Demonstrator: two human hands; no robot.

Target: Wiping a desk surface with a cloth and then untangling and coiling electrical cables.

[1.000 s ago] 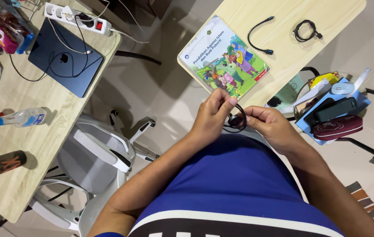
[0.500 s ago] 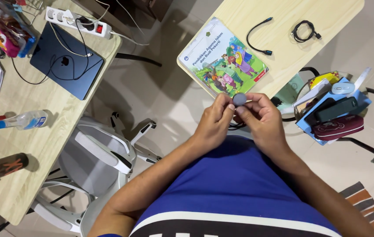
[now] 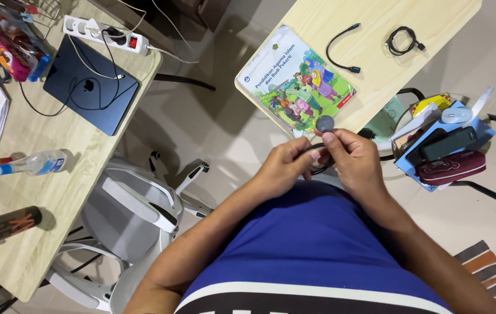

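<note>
We hold a black cable (image 3: pixel 316 161) with both hands.
Left hand (image 3: pixel 285 167) pinches it; right hand (image 3: pixel 354 160) pinches its round grey disc (image 3: pixel 324 123) above its grip.

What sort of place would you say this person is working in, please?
Probably a home study or workroom: two light wooden desks, one with a closed laptop and power strip, the other with a colourful schoolbook, and a white swivel chair between them.

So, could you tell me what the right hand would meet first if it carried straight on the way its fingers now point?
Probably the colourful book at the near edge of the wooden table. The right hand holds a round grey disc pointing that way, though depth is unclear.
</note>
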